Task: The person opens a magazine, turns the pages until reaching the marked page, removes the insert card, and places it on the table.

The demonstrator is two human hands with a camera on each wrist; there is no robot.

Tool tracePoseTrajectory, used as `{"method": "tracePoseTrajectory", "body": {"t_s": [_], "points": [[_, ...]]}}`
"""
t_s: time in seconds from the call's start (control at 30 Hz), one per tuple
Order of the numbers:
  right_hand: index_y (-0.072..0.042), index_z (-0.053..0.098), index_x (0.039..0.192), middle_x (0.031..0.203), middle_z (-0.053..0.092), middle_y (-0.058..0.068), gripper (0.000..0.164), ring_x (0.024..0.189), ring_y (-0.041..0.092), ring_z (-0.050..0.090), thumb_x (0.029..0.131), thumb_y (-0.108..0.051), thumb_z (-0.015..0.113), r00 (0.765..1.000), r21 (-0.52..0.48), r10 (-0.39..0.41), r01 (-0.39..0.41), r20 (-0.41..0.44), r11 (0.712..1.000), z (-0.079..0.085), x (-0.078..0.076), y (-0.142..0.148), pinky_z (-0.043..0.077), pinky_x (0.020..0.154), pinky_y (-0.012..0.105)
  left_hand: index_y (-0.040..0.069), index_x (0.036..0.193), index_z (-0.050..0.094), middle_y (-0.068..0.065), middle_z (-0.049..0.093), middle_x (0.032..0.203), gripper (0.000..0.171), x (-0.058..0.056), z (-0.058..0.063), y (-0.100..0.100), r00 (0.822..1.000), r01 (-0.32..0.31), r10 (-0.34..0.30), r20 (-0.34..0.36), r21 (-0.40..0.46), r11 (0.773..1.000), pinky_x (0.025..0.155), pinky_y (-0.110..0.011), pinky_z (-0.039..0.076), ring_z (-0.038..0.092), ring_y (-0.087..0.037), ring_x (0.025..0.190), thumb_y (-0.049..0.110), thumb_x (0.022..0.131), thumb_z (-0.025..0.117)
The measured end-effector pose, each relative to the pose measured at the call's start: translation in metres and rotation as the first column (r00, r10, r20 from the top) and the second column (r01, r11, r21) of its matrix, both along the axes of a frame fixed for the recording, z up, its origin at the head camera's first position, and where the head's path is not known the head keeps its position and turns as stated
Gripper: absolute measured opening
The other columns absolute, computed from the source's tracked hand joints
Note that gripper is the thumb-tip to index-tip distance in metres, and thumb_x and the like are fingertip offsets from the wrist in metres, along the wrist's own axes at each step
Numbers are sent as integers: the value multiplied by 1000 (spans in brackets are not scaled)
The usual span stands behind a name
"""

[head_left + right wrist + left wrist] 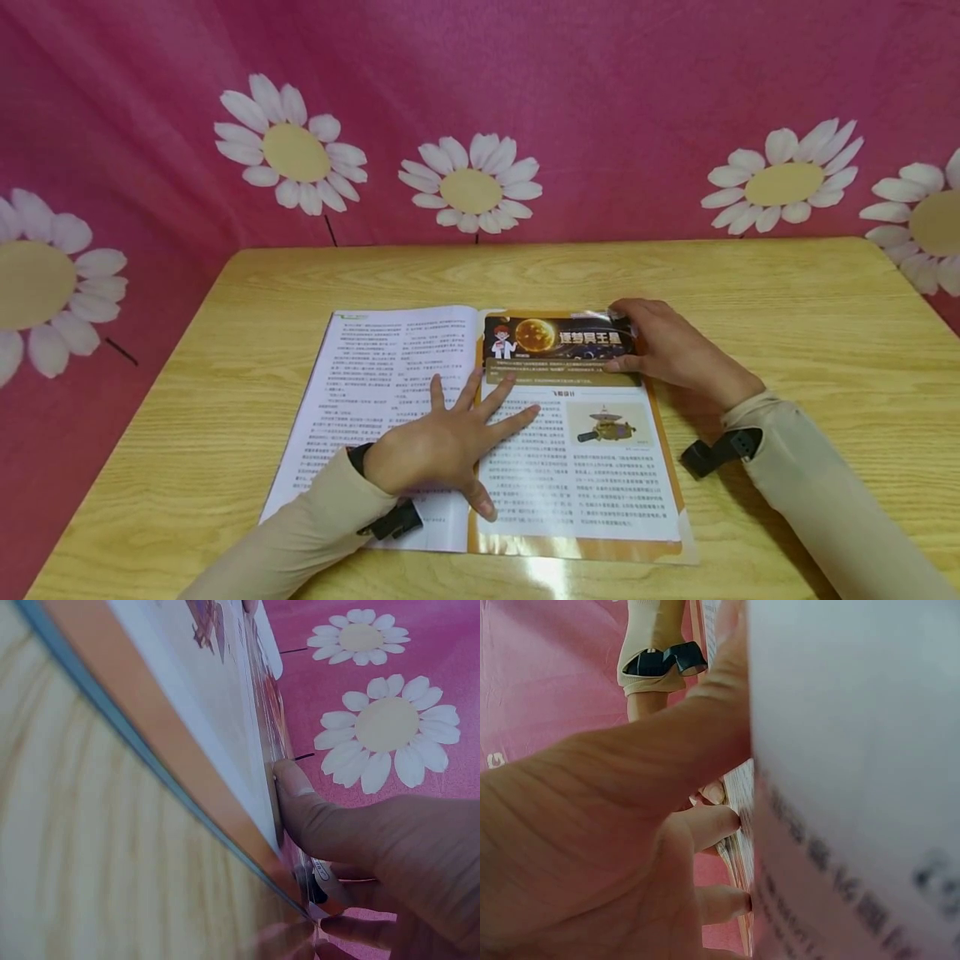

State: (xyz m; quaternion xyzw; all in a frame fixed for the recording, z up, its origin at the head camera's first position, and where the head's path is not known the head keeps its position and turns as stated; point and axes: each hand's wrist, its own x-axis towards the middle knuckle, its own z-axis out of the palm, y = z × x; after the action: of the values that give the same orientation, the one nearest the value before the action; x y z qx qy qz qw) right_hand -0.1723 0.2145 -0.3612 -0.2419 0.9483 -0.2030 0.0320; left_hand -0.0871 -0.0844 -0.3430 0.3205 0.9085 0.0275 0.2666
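Fingers straight and splayed, the left hand [442, 442] rests across the centre fold of an open magazine [510, 471], its thumb on the right page [585, 492]. At that page's far outer corner, the right hand [678, 350] grips the magazine between thumb and fingers, the thumb over the dark title banner [555, 342] and the fingers around the outer edge. The magazine lies on a wood-grain table [202, 425], and a spacecraft picture [611, 427] shows below the banner. Black wristbands [738, 446] sit at both beige cuffs; pink cloth [592, 92] with white daisies [470, 187] hangs behind the table
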Motion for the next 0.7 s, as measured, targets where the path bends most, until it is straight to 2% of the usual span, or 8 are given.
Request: {"method": "tracePoseTrajectory", "body": {"t_s": [0.17,0.7], "points": [[7,45,135,128,52,27,77,123,43,44,79,-32,81,1000,13,10,-10,-10,1000,-1,0,0,31,104,57,37,156,10,-3,-11,162,121,-1,-1,0,1000,0,0,0,-10,1000,103,-74,-3,-13,-39,144,53,59,82],[10,39,141,142,41,32,80,130,46,39,83,-28,78,1000,50,19,-18,-5,999,0,4,-1,31,105,58,36,156,9,-4,-11,162,120,-1,-1,-1,1000,10,-10,3,-14,1000,103,-74,-3,-14,-38,144,52,61,82]]}}
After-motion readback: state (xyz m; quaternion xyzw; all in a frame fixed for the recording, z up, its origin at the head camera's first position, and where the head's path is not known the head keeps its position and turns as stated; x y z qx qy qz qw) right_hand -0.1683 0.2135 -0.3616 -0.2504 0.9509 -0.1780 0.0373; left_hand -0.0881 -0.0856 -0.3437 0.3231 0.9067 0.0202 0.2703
